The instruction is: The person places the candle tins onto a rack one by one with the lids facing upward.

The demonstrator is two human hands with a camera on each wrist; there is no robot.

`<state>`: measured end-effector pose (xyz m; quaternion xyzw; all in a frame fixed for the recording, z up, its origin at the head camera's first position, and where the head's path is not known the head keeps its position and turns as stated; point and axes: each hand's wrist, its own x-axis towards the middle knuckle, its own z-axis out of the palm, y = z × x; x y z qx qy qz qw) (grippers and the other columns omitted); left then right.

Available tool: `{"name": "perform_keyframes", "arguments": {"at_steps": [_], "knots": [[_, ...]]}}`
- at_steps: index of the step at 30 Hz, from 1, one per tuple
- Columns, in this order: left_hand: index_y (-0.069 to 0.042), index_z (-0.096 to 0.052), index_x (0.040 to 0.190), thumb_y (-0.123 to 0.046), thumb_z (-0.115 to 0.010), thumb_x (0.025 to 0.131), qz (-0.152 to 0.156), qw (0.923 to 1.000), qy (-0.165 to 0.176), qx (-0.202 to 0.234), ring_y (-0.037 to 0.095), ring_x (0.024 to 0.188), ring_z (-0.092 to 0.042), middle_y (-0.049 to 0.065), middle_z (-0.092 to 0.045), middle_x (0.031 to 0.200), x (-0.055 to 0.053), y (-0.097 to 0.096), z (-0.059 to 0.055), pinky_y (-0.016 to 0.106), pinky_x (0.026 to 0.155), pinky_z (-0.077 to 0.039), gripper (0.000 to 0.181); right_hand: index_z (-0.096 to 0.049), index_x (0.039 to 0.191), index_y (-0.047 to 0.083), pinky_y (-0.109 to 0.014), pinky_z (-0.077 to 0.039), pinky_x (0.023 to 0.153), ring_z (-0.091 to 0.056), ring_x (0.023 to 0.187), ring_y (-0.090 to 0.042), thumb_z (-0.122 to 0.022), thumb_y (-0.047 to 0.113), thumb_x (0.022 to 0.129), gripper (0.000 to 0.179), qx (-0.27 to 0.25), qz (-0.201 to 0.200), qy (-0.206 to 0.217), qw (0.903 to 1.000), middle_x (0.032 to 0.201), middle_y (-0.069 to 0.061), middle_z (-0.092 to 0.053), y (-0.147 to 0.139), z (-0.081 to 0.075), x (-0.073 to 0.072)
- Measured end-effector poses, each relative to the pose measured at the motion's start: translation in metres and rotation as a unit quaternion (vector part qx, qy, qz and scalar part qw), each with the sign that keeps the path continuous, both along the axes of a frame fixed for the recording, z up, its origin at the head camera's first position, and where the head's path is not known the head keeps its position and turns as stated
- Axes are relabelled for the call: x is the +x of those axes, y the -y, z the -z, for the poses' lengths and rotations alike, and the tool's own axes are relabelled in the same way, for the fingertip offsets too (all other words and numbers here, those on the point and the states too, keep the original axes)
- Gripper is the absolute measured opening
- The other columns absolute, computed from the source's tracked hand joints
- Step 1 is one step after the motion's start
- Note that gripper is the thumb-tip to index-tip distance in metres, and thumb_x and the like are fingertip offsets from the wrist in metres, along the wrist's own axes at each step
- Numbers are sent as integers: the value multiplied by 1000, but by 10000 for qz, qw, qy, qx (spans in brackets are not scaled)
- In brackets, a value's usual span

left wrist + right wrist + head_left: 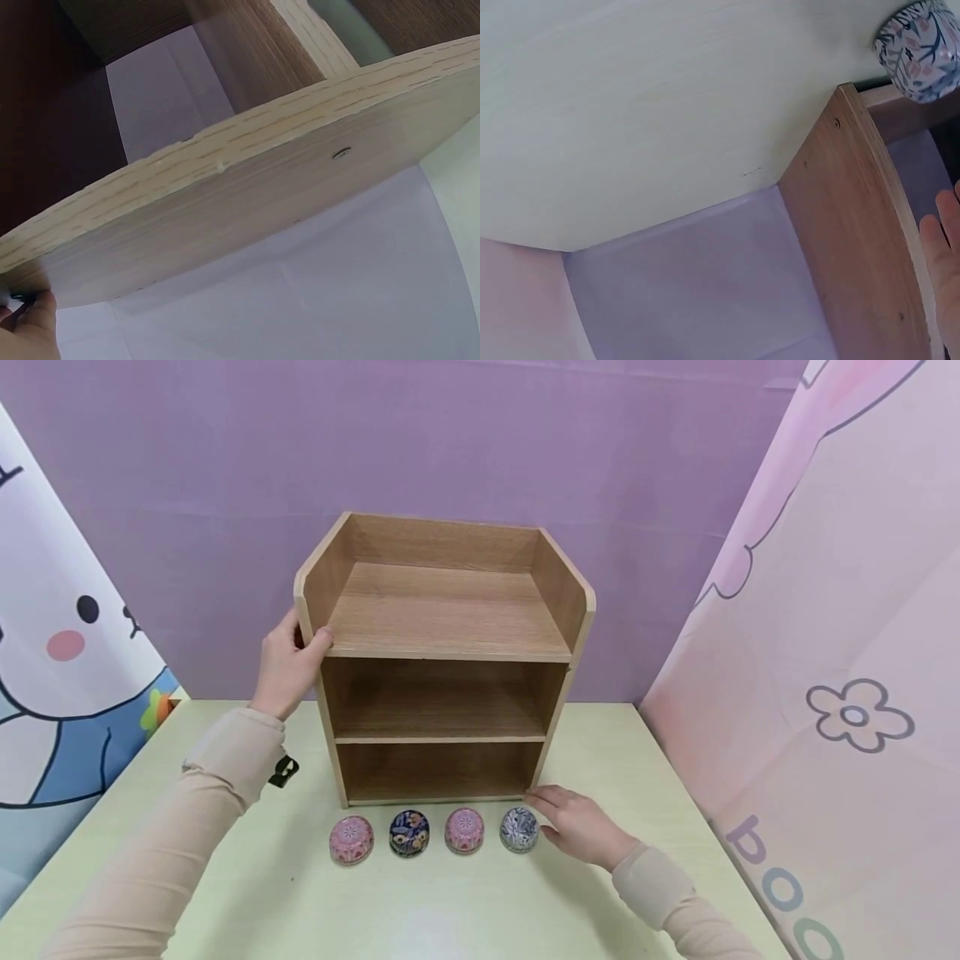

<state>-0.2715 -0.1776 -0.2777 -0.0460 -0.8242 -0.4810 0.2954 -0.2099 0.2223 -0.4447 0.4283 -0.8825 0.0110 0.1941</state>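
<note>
The left hand [291, 668] pinches the left side panel [330, 572] of a light-brown wood-grain shelf unit [450, 610], thumb over its front edge; the fingers of the right hand [581, 827] extend close together at the unit's lower right corner, though I cannot tell if they touch it. The unit, with 2 open-fronted compartments under 1 walled top, stands between both hands' fingers. A row of 4 round patterned tins runs leftward from the right fingers: 1 white-and-blue leafy tin [519, 828] just beside them, 1 pink tin [464, 829], 1 dark-blue floral tin [409, 832], a 2nd pink tin [352, 839] farthest away. Rightward from those fingers, the pale green worktop [360, 910] stretches to a pink wall [787, 610]. Only the left wrist view shows a dark mark [341, 153] on the panel's outer face.
</note>
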Motion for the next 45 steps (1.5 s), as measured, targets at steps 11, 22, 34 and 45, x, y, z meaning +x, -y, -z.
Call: {"name": "perform_keyframes", "arguments": {"at_steps": [11, 22, 34, 45], "knots": [[-8, -54, 119, -23, -49, 87, -27, 10000, -45, 58, 5, 76, -53, 17, -63, 100, -1, 0, 0, 13, 62, -41, 35, -60, 115, 10, -36, -43, 94, -55, 111, -24, -75, 10, 62, 55, 615, -313, -401, 9968, 118, -7, -60, 10, 12, -2], [-11, -53, 123, -26, -49, 88, 29, 9999, 72, 72, 11, 83, -55, 15, -62, 106, 0, 0, 0, 13, 64, -42, 38, -52, 126, 15, -39, -40, 97, -49, 119, -24, -69, 5, 69, 61, 1642, -135, -339, 9857, 132, -6, -50, 18, 23, 1], [-10, -53, 121, -24, -49, 88, 51, 9999, 29, 127, 5, 80, -54, 16, -62, 104, -1, 0, -1, 13, 64, -41, 36, -51, 127, 17, -40, -41, 97, -48, 120, -23, -71, 9, 71, 60, 1946, -236, -643, 9785, 132, -5, -49, 28, 34, -2], [-11, -54, 119, -26, -48, 89, 21, 10000, 63, 18, 8, 79, -54, 15, -63, 102, -1, 0, 0, 14, 64, -41, 35, -51, 127, 22, -37, -41, 96, -47, 120, -17, -63, 15, 80, 49, 2540, -124, -892, 9630, 133, 2, -49, 35, 41, -6]]}}
